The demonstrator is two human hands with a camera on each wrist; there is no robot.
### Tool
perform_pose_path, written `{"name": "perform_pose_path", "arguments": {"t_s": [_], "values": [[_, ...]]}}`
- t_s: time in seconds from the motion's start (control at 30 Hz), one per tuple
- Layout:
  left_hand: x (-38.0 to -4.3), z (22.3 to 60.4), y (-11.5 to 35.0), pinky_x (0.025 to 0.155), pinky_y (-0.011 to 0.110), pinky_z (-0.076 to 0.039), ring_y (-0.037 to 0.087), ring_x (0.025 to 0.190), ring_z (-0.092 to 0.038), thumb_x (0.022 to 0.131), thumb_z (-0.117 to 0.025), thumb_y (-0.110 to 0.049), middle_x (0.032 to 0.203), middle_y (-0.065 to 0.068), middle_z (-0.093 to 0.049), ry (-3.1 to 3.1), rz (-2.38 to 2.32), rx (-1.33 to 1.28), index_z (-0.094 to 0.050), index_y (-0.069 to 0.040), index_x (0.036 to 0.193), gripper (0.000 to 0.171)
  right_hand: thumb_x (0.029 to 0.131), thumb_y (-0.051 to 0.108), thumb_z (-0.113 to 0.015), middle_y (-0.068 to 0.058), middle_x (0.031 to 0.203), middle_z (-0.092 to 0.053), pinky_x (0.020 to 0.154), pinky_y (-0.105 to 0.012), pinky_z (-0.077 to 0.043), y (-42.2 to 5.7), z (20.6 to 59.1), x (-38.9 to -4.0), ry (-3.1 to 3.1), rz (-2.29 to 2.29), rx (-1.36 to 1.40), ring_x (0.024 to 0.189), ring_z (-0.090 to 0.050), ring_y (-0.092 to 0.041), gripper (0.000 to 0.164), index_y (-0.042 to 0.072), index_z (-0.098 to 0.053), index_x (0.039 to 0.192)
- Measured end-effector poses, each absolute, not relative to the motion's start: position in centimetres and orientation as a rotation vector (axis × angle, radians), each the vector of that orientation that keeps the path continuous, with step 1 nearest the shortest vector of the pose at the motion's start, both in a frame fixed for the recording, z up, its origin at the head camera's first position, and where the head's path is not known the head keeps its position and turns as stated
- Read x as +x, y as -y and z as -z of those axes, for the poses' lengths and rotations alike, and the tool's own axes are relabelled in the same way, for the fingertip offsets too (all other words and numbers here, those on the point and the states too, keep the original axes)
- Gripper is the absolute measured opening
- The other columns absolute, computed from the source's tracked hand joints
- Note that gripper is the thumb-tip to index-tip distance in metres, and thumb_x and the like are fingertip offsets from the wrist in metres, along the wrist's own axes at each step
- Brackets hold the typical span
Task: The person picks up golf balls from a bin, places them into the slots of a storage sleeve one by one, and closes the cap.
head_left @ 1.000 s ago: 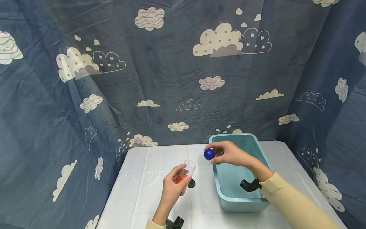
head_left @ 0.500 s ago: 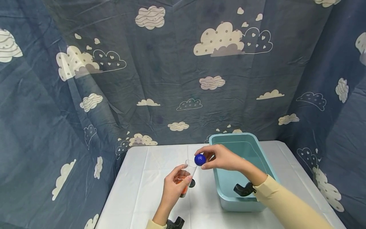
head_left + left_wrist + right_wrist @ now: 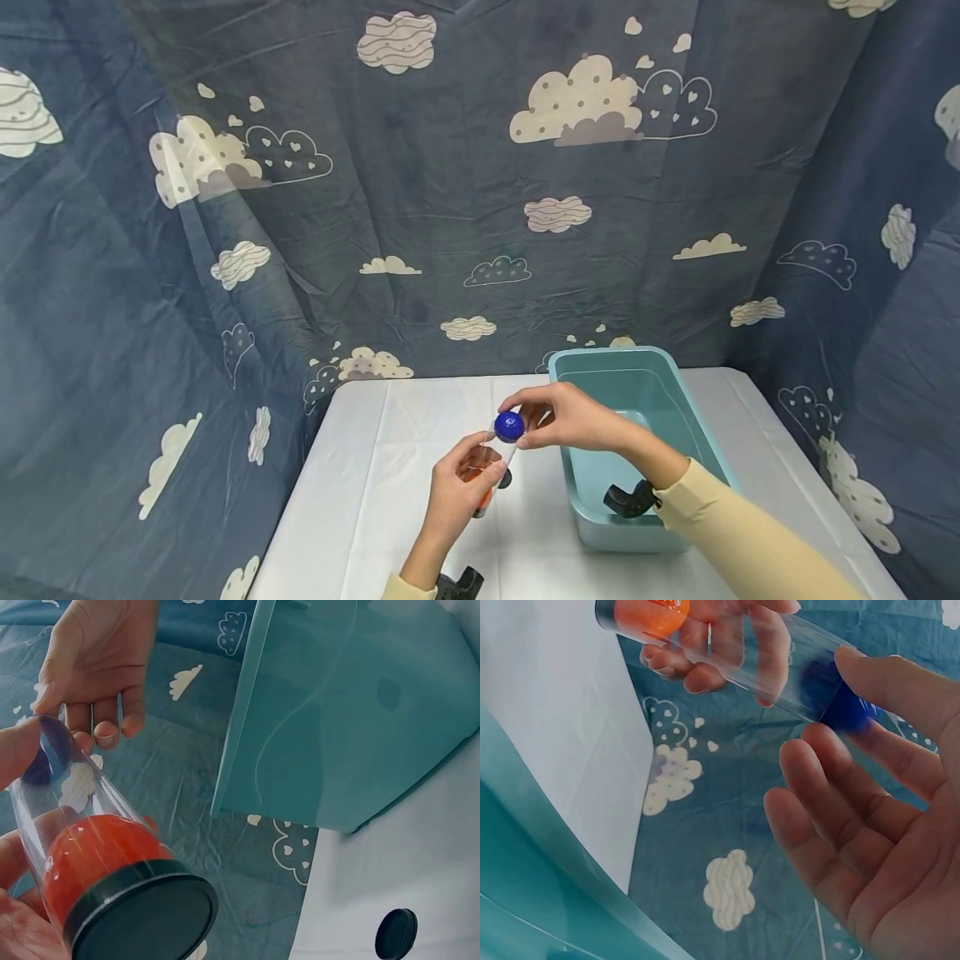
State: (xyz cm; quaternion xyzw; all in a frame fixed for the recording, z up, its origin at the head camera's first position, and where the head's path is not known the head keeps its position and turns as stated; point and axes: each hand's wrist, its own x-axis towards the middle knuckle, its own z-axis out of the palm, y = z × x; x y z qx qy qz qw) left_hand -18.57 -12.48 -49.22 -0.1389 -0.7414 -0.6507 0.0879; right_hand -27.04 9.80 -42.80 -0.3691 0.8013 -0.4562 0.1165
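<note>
A clear plastic tube (image 3: 799,660) is tilted in my left hand (image 3: 452,493), whose fingers and thumb grip its side. Inside, an orange ball (image 3: 101,851) sits at the bottom end against a black cap (image 3: 146,919). My right hand (image 3: 576,422) pinches a shiny blue ball (image 3: 509,427) between thumb and fingers at the tube's open top. In the right wrist view the ball is partly inside the mouth, with part still outside the rim. The remaining fingers of the right hand are loosely bent beside the tube.
An open teal bin (image 3: 628,535) stands on the white-covered table (image 3: 390,467), under the right forearm. A loose black cap (image 3: 396,934) lies on the table just behind the tube. Dark cloud-print fabric (image 3: 450,167) hangs around the back and sides.
My right hand has carried the blue ball left from the bin's edge to the tube's mouth, where it now sits in the rim. The left hand has stayed nearly still with the tube.
</note>
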Motion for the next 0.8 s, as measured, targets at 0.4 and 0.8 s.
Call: {"name": "perform_pose_path", "arguments": {"t_s": [0.4,0.8], "values": [[-18.4,49.3,12.5,0.078,0.029,-0.056,0.020,0.086,-0.067,0.090,-0.076,-0.007,0.102,0.013,-0.070,2.211,1.914,-0.389,-0.066,-0.005,0.125,0.037,0.086,0.020,-0.082,-0.004,0.097,-0.068,0.078,-0.033,-0.058,-10.2,43.2,-27.3,-2.331,1.342,-1.106,0.086,-0.067,-0.020,0.041,0.025,-0.067,0.124],[-18.3,49.3,12.7,0.080,0.030,-0.055,0.022,0.090,-0.067,0.089,-0.076,-0.005,0.106,0.016,-0.069,2.205,1.897,-0.362,-0.066,-0.012,0.124,0.037,0.088,0.027,-0.080,0.001,0.102,-0.067,0.080,-0.035,-0.057,-11.2,42.7,-28.5,-2.390,1.301,-1.072,0.090,-0.067,-0.018,0.039,0.030,-0.067,0.125]]}}
